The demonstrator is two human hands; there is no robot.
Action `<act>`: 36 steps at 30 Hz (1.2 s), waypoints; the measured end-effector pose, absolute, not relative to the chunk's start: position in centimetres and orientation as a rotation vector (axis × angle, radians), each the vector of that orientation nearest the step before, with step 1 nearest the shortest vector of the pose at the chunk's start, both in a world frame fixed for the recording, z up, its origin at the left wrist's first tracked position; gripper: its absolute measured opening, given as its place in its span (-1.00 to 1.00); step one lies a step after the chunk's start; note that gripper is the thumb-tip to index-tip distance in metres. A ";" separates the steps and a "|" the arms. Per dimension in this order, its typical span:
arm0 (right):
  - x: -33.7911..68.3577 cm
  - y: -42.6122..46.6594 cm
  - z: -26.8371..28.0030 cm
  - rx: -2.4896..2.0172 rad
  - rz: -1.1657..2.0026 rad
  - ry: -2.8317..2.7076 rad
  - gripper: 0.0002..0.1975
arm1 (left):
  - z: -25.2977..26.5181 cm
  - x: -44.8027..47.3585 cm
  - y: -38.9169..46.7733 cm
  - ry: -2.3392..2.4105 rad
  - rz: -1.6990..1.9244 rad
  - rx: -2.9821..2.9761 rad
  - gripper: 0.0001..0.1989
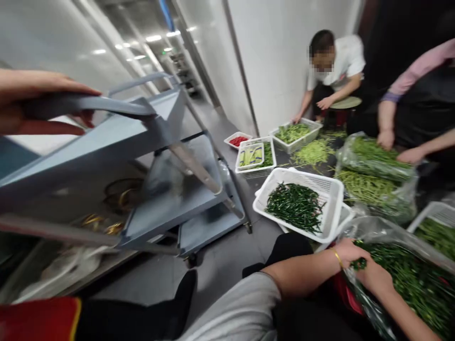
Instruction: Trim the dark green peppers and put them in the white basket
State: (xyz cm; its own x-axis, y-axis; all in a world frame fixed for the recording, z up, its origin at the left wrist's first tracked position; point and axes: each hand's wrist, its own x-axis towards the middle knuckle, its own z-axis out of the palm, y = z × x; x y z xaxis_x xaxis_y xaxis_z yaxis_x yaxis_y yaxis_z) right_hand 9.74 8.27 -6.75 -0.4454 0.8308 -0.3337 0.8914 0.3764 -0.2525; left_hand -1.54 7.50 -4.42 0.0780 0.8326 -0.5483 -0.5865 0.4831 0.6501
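Note:
My left hand (53,102) reaches in from the left edge, closed around the grey handle (113,105) of a utility cart. The thumb lies below the handle and the fingers above it. The cart's top tray (88,147) slopes across the left side of the tilted view, with lower shelves (167,208) beneath. Gold-coloured items (113,228) that I cannot make out show under the top tray. My right hand is out of view.
A grey-sleeved co-worker's hands (377,274) hold cut greens over a plastic bag. White baskets hold dark green vegetables (295,206), pale stalks (293,132) and red pieces (239,141). Two more people handle greens at the right. A cart wheel (192,259) rests on grey floor tiles.

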 end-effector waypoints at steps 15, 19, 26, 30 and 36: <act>14.5 7.4 -1.7 2.292 -1.031 2.097 -0.67 | -1.1 -4.0 5.5 1.231 0.967 0.946 -0.72; 17.5 8.7 0.0 2.517 -1.521 1.881 -0.62 | 0.6 -3.8 4.6 0.946 0.917 0.880 -0.70; 24.1 8.3 1.0 2.326 -1.519 1.764 -0.46 | 0.2 -2.7 5.3 0.985 0.855 0.750 -0.76; 25.7 6.4 2.0 2.345 -0.865 2.030 -0.72 | -0.2 -2.4 5.4 1.009 0.928 0.682 -0.72; 23.8 6.7 3.0 2.174 -0.330 2.326 -0.68 | 0.3 -2.7 4.9 1.005 0.907 0.717 -0.77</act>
